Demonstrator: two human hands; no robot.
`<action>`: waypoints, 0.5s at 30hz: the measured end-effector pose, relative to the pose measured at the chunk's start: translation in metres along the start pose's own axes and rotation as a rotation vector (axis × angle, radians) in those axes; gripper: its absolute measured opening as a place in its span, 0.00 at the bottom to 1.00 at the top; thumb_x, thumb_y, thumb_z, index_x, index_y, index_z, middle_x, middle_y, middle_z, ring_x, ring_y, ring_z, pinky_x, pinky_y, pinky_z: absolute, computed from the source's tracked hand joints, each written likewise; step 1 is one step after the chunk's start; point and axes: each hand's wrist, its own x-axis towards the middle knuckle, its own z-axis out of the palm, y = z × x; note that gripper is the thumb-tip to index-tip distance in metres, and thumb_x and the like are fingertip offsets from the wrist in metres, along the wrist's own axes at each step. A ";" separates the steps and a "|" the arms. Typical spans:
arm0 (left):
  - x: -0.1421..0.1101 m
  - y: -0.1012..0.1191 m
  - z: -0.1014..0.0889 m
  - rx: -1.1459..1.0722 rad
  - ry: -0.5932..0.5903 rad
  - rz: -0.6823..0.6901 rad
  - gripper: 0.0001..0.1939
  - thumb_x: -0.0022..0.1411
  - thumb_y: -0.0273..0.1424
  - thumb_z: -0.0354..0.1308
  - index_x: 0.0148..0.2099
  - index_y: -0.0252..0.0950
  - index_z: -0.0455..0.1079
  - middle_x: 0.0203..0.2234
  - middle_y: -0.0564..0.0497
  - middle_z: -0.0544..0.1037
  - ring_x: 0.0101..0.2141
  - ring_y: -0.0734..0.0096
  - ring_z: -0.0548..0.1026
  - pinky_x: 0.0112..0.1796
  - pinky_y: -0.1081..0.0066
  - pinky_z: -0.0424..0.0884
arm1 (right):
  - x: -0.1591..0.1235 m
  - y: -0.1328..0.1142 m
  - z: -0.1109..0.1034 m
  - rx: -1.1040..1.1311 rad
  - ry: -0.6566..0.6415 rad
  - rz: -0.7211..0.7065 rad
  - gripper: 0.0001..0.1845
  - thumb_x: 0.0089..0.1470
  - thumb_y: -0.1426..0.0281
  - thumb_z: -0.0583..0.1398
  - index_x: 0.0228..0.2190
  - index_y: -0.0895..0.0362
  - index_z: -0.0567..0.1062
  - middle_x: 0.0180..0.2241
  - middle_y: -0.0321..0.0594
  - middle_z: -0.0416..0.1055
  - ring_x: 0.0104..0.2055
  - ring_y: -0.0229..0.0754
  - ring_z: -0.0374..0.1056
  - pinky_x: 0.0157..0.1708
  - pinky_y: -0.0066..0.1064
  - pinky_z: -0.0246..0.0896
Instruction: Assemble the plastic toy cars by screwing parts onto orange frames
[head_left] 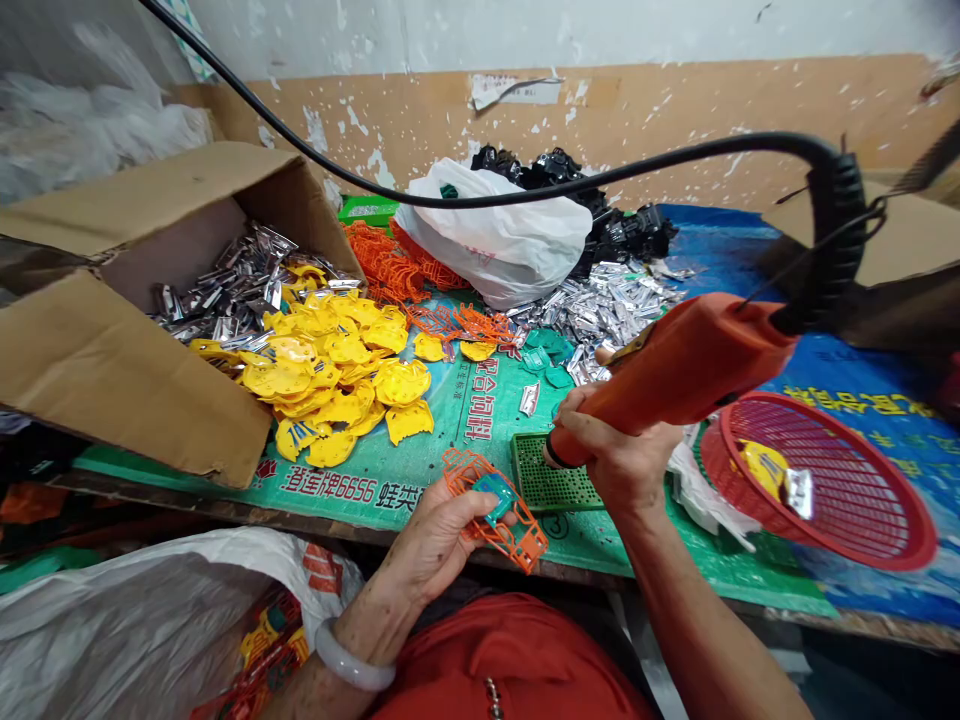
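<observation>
The left hand [439, 545] is closed in a firm grip on an orange plastic lattice frame [527, 541], held low at the lower centre of the frame, with a teal piece [493, 497] lying inside it. The right hand [619, 460] is wrapped in a full grip around an orange corded hand tool [675, 370], its dark tip just beside a green perforated plate [551, 480] on the green printed mat [480, 420] covering the surface. Yellow plastic pieces [330, 370] are heaped at centre left, by an open cardboard box [127, 380]; a round red plastic basket [900, 555] is seen at right.
</observation>
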 end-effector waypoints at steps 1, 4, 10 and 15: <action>0.000 0.000 0.000 -0.001 0.005 0.000 0.16 0.45 0.25 0.67 0.39 0.35 0.71 0.30 0.54 0.77 0.27 0.73 0.76 0.34 0.69 0.74 | 0.000 0.000 0.000 0.000 -0.009 -0.009 0.13 0.36 0.69 0.71 0.26 0.48 0.74 0.22 0.30 0.71 0.22 0.42 0.66 0.23 0.37 0.62; 0.001 0.000 -0.002 -0.006 0.018 -0.004 0.15 0.45 0.25 0.67 0.38 0.35 0.72 0.30 0.54 0.77 0.27 0.72 0.76 0.33 0.69 0.73 | -0.001 -0.003 0.001 0.009 -0.021 -0.025 0.15 0.36 0.71 0.70 0.28 0.47 0.74 0.23 0.29 0.71 0.23 0.42 0.66 0.25 0.38 0.62; 0.003 -0.001 -0.003 -0.027 0.022 0.050 0.15 0.46 0.23 0.66 0.39 0.35 0.72 0.32 0.54 0.76 0.29 0.73 0.75 0.35 0.70 0.74 | -0.004 -0.006 0.002 0.033 -0.013 0.029 0.14 0.37 0.75 0.70 0.29 0.53 0.75 0.23 0.31 0.72 0.23 0.39 0.66 0.27 0.35 0.62; 0.004 -0.001 -0.001 -0.033 0.051 0.063 0.16 0.45 0.23 0.67 0.39 0.34 0.71 0.30 0.55 0.76 0.28 0.74 0.75 0.34 0.70 0.74 | 0.003 -0.005 0.001 0.042 0.031 0.001 0.09 0.33 0.75 0.70 0.20 0.58 0.74 0.20 0.33 0.71 0.22 0.38 0.66 0.24 0.33 0.62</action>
